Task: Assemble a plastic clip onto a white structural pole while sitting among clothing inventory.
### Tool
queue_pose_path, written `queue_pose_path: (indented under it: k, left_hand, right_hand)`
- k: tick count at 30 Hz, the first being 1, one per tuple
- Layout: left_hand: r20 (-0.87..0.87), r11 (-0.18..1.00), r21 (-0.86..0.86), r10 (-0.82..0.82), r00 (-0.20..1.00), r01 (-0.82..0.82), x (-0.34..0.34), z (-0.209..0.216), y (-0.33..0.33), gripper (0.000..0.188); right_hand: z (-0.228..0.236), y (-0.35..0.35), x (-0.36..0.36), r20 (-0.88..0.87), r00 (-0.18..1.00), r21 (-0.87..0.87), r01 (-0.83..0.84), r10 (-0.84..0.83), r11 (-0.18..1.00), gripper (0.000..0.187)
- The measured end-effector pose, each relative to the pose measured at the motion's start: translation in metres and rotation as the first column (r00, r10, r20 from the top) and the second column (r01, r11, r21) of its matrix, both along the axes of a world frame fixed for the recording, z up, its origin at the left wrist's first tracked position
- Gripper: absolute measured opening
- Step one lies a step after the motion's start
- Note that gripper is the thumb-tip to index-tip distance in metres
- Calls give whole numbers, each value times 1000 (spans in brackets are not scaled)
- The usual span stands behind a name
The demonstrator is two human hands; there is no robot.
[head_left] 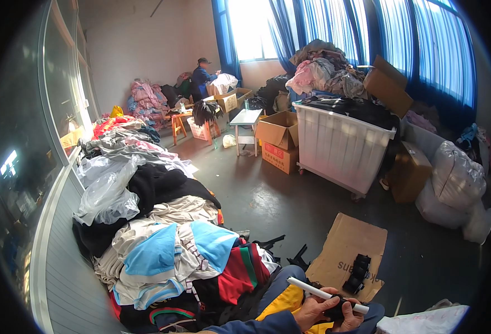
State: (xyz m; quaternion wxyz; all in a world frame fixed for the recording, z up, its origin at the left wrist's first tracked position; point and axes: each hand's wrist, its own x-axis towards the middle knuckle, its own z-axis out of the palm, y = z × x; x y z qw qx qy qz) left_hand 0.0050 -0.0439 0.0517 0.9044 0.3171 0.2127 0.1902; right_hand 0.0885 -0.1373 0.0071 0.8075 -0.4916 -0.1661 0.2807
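A white tube [307, 288] slants over my lap, held by both hands. My left hand [312, 313] is closed round its middle, with the thumb lying along it. Close beside, my right hand [349, 320] is closed on a dark, soft-looking black piece [336, 309] near the tube's right end. The black piece lies against the tube or around it; I cannot tell which. Beyond my hands, a row of black ring-like pieces [357, 274] rests on a flattened cardboard sheet [343, 245] on the floor. Yellow cloth [284, 303] lies on my lap.
A long heap of clothes [173, 256] runs along the left wall. A white wheeled bin [340, 147] piled with clothes, open cardboard boxes [279, 142] and stuffed plastic bags [458, 178] stand to the right. Far back, a person [202, 78] handles white material near a small table [246, 118].
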Motion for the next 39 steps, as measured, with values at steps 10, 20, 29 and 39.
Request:
queue_pose_path:
  k: [10,20,29,39]
  left_hand:
    - [-22,993,-120,2,1000,-5,-1,-10,3,16]
    - [-10,978,-187,-99,995,95,5,-63,16,31]
    - [-41,991,-81,-112,993,109,2,-55,13,32]
    - [-37,974,-157,-170,985,162,-1,-43,16,30]
  right_hand:
    - [-16,-3,7,36,999,15,-8,8,1000,15]
    - [-19,2,9,98,995,101,15,-25,995,17]
    - [-22,-3,12,-84,990,85,-110,117,990,18]
    - [-20,0,9,-2,999,51,-49,50,997,19]
